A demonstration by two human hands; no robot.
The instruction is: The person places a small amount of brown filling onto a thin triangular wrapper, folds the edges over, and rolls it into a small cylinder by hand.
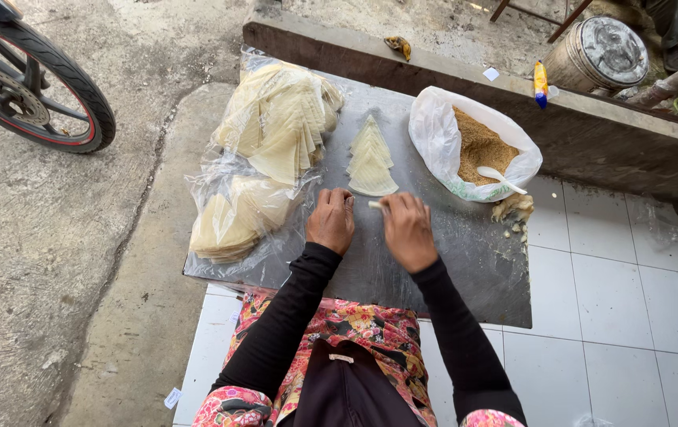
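person's own lap nearest the camera, floral apron over dark clothes, black sleeves running up to both hands on a grey metal sheet (442,277) laid over white tiles; left hand (331,220) sits knuckles up, fingers curled under and pressed close to the sheet, cannot tell what is under them, though a pale edge shows at its fingertips; right hand (408,231) also palm down, fingers bunched narrow and pinching a small pale rolled wrapper piece (375,205) that pokes out between the two hands; both wrists bent slightly inward, forearms converging, elbows tucked by the knees; judgement: the work looks like rolling or folding a filled wrapper, so it should go best with fingertips kept tight and even on both ends, thumbs tucking the edge under, pressure light so the thin skin does not tear; just beyond the hands a small fan of triangular wrappers (371,160), tip pointing away; left of it a big stack of the same wrappers on clear plastic (276,126), a second pile nearer (232,221); right, an open white bag of brown crumbly filling (477,146) with a white spoon (499,178) in it, some filling spilled beside the bag (513,208); farther off a concrete ledge (592,134), a metal drum (598,51), a motorbike wheel (34,83) far left.
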